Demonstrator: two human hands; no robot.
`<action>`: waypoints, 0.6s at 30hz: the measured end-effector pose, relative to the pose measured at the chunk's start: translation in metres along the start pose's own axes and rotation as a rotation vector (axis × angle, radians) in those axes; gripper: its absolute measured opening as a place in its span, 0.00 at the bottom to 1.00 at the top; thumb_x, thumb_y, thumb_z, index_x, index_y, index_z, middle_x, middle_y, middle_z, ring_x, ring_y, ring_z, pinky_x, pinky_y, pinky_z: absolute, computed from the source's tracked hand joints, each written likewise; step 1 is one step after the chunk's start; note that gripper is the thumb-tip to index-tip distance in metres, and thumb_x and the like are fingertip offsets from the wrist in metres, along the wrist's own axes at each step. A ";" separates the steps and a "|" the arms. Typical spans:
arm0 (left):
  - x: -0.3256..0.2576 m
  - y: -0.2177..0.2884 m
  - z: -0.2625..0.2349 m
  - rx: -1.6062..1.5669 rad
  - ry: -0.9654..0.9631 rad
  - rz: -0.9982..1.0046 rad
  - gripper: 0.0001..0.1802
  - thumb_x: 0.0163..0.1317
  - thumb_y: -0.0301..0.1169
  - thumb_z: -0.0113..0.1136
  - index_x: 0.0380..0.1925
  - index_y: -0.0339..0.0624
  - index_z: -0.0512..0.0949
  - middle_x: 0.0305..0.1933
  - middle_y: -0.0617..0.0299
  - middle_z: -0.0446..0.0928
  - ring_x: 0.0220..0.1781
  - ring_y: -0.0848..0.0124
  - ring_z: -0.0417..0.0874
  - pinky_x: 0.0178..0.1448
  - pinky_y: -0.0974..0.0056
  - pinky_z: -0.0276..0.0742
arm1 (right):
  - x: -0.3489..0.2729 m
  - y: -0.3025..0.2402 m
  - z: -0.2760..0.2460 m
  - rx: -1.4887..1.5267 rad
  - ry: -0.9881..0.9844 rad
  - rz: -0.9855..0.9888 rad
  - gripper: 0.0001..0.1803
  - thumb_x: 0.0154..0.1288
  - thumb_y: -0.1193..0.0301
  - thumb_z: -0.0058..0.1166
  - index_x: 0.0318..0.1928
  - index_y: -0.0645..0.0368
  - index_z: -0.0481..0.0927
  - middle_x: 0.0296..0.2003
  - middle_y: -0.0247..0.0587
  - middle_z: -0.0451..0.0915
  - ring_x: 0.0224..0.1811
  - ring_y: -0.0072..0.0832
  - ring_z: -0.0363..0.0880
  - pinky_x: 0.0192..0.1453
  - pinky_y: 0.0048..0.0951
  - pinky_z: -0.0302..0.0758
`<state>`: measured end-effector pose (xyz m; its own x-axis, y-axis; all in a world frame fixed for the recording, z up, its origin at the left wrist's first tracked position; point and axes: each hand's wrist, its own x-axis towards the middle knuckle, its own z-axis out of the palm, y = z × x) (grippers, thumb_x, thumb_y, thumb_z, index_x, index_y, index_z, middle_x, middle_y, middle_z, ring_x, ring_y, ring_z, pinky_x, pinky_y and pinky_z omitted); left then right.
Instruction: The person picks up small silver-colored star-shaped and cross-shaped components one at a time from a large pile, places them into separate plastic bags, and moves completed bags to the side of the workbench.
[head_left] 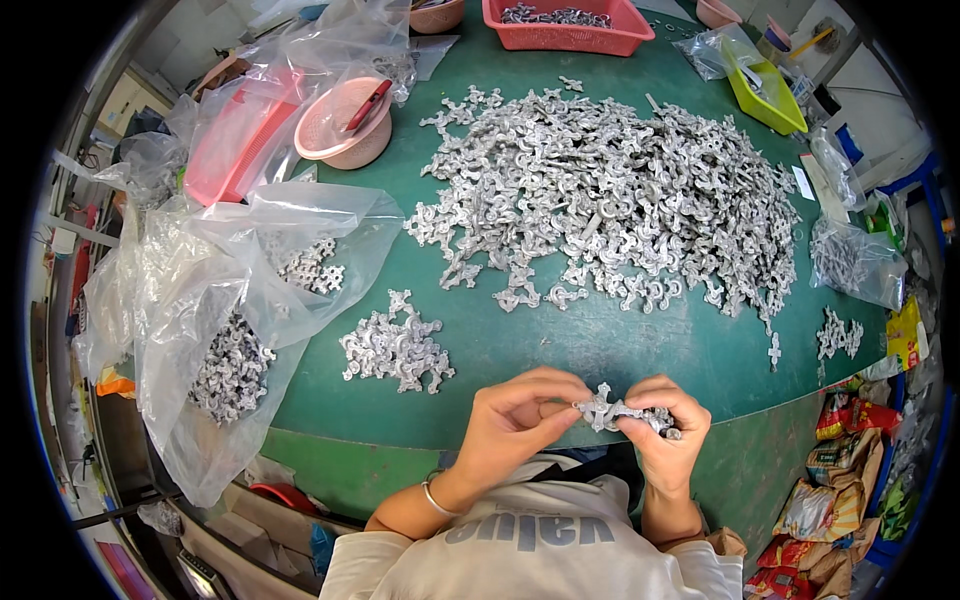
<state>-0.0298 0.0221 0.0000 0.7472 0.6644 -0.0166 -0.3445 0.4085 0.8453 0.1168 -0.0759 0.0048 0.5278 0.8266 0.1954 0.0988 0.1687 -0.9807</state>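
Just past the table's near edge, my left hand pinches the end of a small silver-grey metal casting. My right hand has its thumb and fingers closed on the same cluster, with several more castings bunched in it. How these pieces join is too small to make out. Beyond both hands spreads a large heap of similar castings, cross-shaped with rounded ends. A smaller pile lies to the left of my left hand. Off to the right is a little group of castings.
Clear plastic bags with castings inside cover the table's left side. Behind them are a pink basket and a red phone-like object. A red tray holds metal parts at the back. A yellow-green tray stands far right.
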 end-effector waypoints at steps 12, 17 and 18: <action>0.000 0.001 0.003 -0.056 0.042 -0.041 0.13 0.52 0.11 0.51 0.40 0.24 0.73 0.44 0.50 0.71 0.44 0.68 0.75 0.49 0.66 0.72 | 0.000 -0.002 0.001 -0.019 0.017 0.031 0.10 0.40 0.85 0.61 0.29 0.67 0.78 0.26 0.43 0.77 0.27 0.24 0.73 0.31 0.21 0.68; 0.001 -0.003 -0.001 -0.041 -0.019 0.012 0.13 0.54 0.11 0.50 0.40 0.26 0.74 0.45 0.52 0.71 0.47 0.69 0.75 0.51 0.68 0.73 | 0.000 -0.002 0.002 -0.005 0.029 0.044 0.11 0.41 0.84 0.62 0.29 0.66 0.78 0.26 0.43 0.77 0.28 0.24 0.74 0.32 0.21 0.68; 0.000 -0.002 0.000 -0.033 -0.017 0.000 0.12 0.54 0.12 0.51 0.39 0.26 0.74 0.44 0.52 0.71 0.46 0.69 0.75 0.50 0.68 0.74 | -0.001 -0.001 0.002 0.012 0.031 0.037 0.10 0.42 0.84 0.61 0.29 0.66 0.78 0.26 0.44 0.77 0.28 0.24 0.74 0.32 0.21 0.68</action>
<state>-0.0289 0.0216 -0.0019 0.7565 0.6540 -0.0069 -0.3633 0.4289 0.8271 0.1145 -0.0753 0.0058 0.5564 0.8156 0.1587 0.0687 0.1452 -0.9870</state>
